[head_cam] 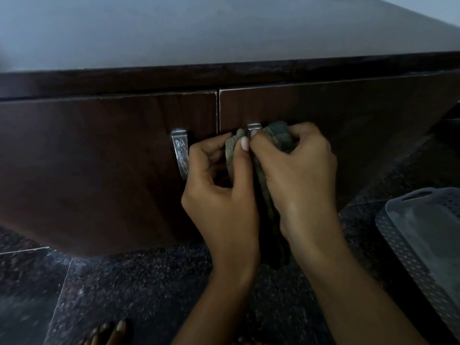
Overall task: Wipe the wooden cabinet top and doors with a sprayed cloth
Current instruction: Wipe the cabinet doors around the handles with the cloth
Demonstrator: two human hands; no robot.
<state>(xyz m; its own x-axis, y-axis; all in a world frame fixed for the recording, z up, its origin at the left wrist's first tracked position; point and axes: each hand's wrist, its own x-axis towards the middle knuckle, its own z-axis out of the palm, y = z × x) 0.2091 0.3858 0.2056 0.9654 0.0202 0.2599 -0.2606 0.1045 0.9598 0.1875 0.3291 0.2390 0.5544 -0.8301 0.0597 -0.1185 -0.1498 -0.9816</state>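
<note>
A dark wooden cabinet stands before me, its top [224, 31] looking grey in the light. Below the top's edge are the left door [94, 155] and the right door [361, 125], both closed. Each door has a metal handle: the left handle [180, 150] is bare, while the right handle [254, 127] is mostly covered. A grey-green cloth [278, 135] is bunched over the right handle and hangs down between my wrists. My left hand [221, 185] pinches the cloth's left fold. My right hand [301, 170] grips the cloth against the right door.
The floor [149, 282] is dark speckled tile with pale joints. A pale perforated plastic basket [423, 232] stands on the floor at the right. My toes [109, 332] show at the bottom edge, left of my arms.
</note>
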